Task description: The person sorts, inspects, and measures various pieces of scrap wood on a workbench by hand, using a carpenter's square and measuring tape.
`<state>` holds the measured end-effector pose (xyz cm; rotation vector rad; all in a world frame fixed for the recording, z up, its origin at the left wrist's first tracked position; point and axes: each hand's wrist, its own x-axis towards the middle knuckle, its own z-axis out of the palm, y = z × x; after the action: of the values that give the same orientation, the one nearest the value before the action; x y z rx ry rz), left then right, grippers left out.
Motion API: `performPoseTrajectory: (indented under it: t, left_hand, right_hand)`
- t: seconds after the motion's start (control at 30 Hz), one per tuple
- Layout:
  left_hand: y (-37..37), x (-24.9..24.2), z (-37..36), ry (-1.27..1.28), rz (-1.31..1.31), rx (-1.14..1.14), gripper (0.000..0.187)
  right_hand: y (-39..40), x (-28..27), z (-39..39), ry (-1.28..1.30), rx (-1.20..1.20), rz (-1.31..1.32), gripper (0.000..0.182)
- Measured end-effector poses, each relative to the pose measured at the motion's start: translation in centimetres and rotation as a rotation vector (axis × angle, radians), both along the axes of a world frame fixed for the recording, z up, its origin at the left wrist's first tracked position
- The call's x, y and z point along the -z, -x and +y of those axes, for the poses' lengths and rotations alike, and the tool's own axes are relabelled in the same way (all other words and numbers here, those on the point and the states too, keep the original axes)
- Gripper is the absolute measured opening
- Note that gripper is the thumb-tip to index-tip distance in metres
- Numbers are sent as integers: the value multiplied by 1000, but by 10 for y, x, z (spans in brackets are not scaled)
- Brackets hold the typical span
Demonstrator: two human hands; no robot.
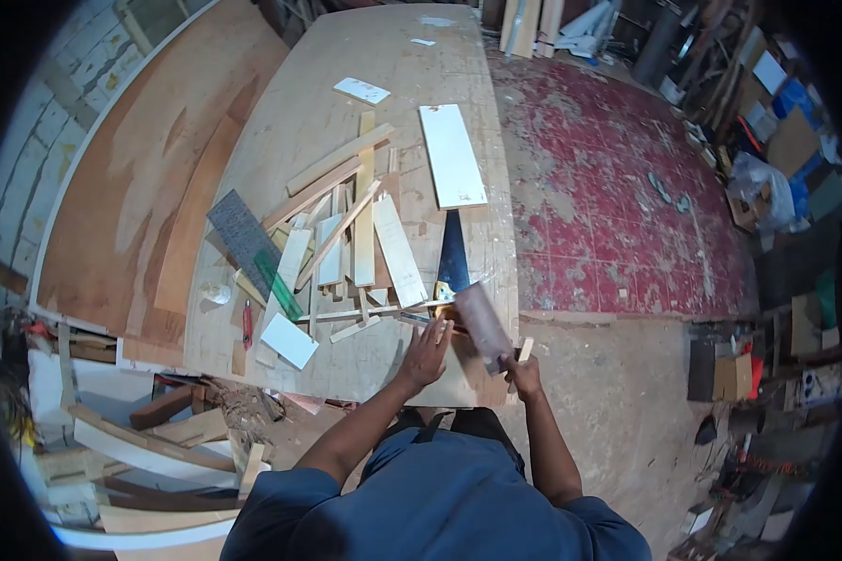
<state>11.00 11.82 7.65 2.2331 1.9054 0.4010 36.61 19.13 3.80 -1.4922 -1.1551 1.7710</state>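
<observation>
My right hand (524,376) grips the lower end of a brown-grey rectangular flat piece (483,323), which is tilted over the table's right edge and slightly blurred. A short pale wood stick (526,350) shows at the same hand. My left hand (426,355) has its fingers stretched forward at the near edge of the table, just below the yellowish handle of a hand saw (454,252). The saw's dark blade points away from me, its far end meeting a white board (453,157). Left of the hand lies a pile of wood strips (365,215).
The wooden table (309,84) also bears a grey textured strip (239,229), a green translucent piece (278,283), a red-handled tool (247,325) and a white square (290,340). Large brown sheets (150,178) lean at left. Boxes and clutter (734,374) line the right side.
</observation>
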Motion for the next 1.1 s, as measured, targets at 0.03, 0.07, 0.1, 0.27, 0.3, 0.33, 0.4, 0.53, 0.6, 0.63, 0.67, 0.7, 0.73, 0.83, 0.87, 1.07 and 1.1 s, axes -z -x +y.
performPoseTrajectory:
  t: [0.03, 0.07, 0.1, 0.27, 0.3, 0.33, 0.4, 0.53, 0.6, 0.63, 0.67, 0.7, 0.73, 0.83, 0.87, 1.07, 1.1]
  left_hand:
    - [4, 6, -4, 76, 6, -61, 89]
    - [9, 12, -9, 154, 9, -126, 91]
    - [13, 16, -13, 189, 23, -176, 94]
    - [30, 36, -58, 294, 0, -476, 96]
    - [31, 43, -71, 309, -23, -573, 97]
    - [30, 46, -83, 321, -46, -669, 98]
    - [25, 53, -105, 379, -18, -790, 97]
    - [21, 80, -154, 375, -78, -1049, 93]
    - [25, 88, -169, 467, -190, -1277, 90]
    - [27, 85, -174, 422, -215, -1342, 85]
    - [34, 82, -178, 421, -215, -1346, 85]
    - [46, 92, -187, 377, -205, -1395, 83]
    - [61, 103, -195, 332, -196, -1437, 81]
    - [114, 110, -204, 241, -114, -1400, 76]
    - [135, 108, -199, 259, -63, -1396, 74]
    - [229, 44, -141, 455, 150, -1263, 118]
    - [239, 34, -131, 505, 215, -1208, 125]
  right_hand:
    - [1, 1, 14, -25, 28, -8, 16]
    - [3, 3, 29, -68, 35, -44, 17]
    - [5, 7, 46, -47, 48, -43, 18]
    - [29, 43, 135, -89, 56, 81, 17]
    - [36, 53, 150, -47, 45, 54, 16]
    - [44, 59, 163, -8, 35, 26, 16]
    - [57, 61, 177, -7, -30, 18, 17]
    - [68, 67, 194, -174, -409, -411, 30]
    - [66, 80, 194, -464, -462, -750, 45]
    - [64, 71, 190, -465, -468, -748, 45]
    - [59, 60, 185, -452, -456, -752, 50]
    - [55, 49, 180, -437, -440, -758, 56]
    - [49, 44, 176, -439, -434, -759, 56]
    - [25, 41, 165, -446, -391, -744, 47]
    - [17, 44, 160, -442, -365, -755, 47]
    - [-19, 20, 114, -456, -213, -664, 36]
    - [-19, 13, 105, -439, -233, -689, 32]
